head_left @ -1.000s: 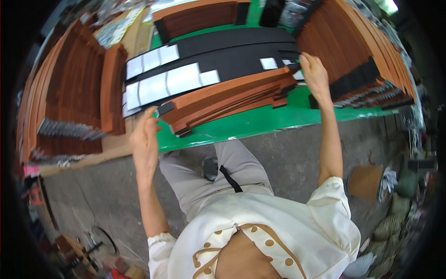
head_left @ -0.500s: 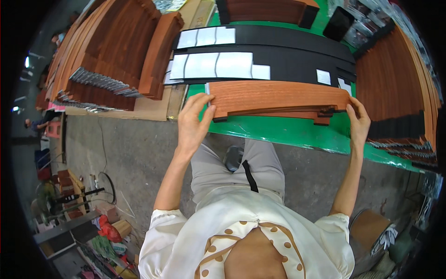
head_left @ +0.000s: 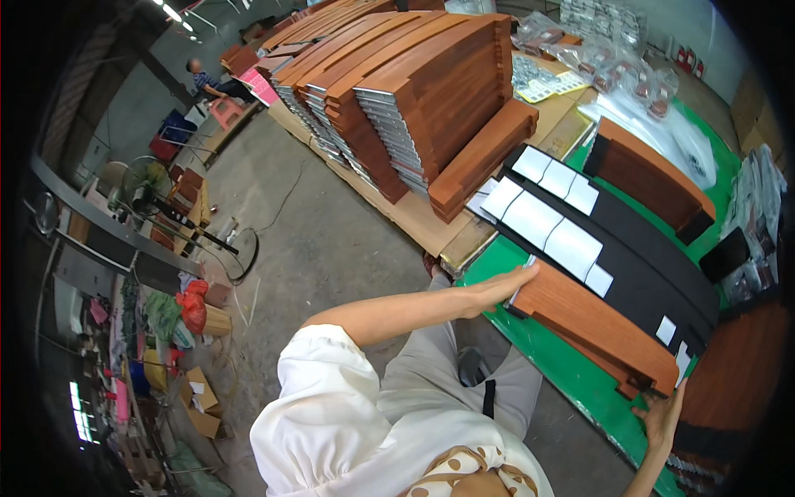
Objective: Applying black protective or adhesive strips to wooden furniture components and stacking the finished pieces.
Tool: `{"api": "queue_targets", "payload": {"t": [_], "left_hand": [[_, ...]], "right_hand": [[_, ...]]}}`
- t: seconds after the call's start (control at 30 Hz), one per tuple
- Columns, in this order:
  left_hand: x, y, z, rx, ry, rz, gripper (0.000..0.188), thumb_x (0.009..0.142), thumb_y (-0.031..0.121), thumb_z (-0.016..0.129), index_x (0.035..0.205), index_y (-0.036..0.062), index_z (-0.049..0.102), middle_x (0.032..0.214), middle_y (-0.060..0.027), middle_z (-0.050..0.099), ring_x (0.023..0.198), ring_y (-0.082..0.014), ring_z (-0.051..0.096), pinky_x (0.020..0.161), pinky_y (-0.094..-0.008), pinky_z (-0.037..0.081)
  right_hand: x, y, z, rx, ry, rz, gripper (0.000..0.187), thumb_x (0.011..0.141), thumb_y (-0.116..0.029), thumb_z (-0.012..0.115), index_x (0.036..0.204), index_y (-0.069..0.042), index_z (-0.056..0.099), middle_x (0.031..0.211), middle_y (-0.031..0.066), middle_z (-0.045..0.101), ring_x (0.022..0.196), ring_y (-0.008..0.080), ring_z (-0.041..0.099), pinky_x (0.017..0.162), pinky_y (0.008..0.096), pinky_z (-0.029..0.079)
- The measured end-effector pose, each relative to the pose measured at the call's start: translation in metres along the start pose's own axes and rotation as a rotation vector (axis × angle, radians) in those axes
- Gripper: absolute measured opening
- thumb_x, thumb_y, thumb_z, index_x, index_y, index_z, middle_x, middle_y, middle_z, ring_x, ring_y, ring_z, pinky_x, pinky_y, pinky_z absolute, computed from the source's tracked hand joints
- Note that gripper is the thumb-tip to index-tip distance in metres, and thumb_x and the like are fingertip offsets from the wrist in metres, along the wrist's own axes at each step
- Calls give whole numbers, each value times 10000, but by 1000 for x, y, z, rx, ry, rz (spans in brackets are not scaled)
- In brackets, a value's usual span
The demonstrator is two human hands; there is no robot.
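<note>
We see a green-covered table [head_left: 567, 385] running diagonally across a workshop, with stacked reddish-brown boards [head_left: 464, 108] standing at its left end. Across its middle we find overlapping black panels [head_left: 638, 265]. In front of them, near the table's front edge, a single orange-brown board [head_left: 600, 325] lies over darker pieces. White sheets [head_left: 542, 228] rest on the panels. Our left hand [head_left: 497, 291], fingers straight and together, touches the board's left end; we cannot tell whether it pinches. Our right hand [head_left: 661, 421], thumb spread from fingers, meets the right end.
</note>
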State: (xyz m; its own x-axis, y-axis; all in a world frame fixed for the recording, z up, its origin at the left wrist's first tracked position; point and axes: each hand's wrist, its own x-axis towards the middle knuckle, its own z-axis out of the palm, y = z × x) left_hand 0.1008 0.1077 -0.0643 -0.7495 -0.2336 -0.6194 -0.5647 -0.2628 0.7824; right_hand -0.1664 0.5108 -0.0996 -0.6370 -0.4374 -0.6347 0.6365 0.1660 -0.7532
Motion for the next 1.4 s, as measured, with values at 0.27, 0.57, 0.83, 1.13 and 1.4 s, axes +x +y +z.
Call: {"api": "queue_targets", "payload": {"t": [0.27,0.57,0.83,1.13,1.4], "left_hand": [[0,13,-9,-11,-63,11,968,797,784,253,1475,142,-4,1508,-173,102,1390,-323,123,1100,-499,171],[7,31,-32,-143,-54,-220,870,846,732,111,1462,118,143,1492,-186,150,1394,-335,103,1085,-583,182],[25,33,-10,-121,149,-226,803,899,659,135,1462,86,136,1526,-131,91,1407,-278,83,1120,-488,98],[22,14,0,-249,314,-122,880,863,715,177,1449,59,188,1471,-136,277,1368,-256,245,1097,-408,220],[-21,-1,7,-445,394,18,808,857,700,311,1317,49,443,1241,-138,534,1099,-224,541,897,-351,440]], "right_hand": [[-26,-19,62,-181,-140,-17,1030,730,-821,395,1425,-83,211,1447,217,207,1334,379,194,953,585,250],[6,-27,22,-141,-189,124,944,791,-774,354,1410,-66,265,1410,260,276,1272,410,325,929,697,258],[44,-22,29,-210,-85,236,671,872,-615,432,1199,-35,510,1120,144,584,995,254,582,802,447,485],[14,-16,43,38,30,240,454,926,-437,417,1173,-72,528,1092,101,614,922,245,628,694,402,556],[-39,-11,91,-130,233,146,523,859,-526,510,1172,-108,546,1055,77,612,905,209,603,728,397,500]]}}
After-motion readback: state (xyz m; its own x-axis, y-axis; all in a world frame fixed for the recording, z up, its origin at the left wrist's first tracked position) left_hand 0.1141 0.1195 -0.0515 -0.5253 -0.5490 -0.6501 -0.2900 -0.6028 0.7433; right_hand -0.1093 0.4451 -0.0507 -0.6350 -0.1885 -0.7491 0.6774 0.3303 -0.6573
